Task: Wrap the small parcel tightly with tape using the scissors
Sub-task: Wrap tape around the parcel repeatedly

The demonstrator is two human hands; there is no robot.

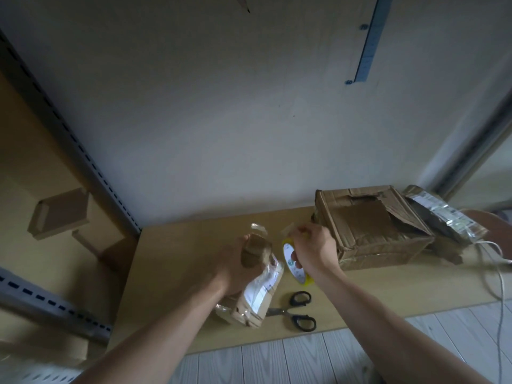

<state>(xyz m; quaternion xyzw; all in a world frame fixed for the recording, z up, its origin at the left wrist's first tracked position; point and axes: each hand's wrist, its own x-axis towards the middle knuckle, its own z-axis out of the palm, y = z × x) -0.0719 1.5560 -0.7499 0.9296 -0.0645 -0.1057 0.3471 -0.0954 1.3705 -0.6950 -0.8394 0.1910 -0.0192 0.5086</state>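
Scissors (296,310) right of parcel (256,292)

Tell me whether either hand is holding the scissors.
No, the scissors lie on the table, clear of both hands; the left hand grips the parcel and the right hand holds the tape roll.

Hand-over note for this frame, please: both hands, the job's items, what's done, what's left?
Left hand grips the small parcel above the table.
Right hand pinches the tape's free end over the tape roll.
Scissors lie on the table, nearer the person, untouched.
Done: tape end pulled free.
Left: wind tape tightly round the parcel, cut with scissors.
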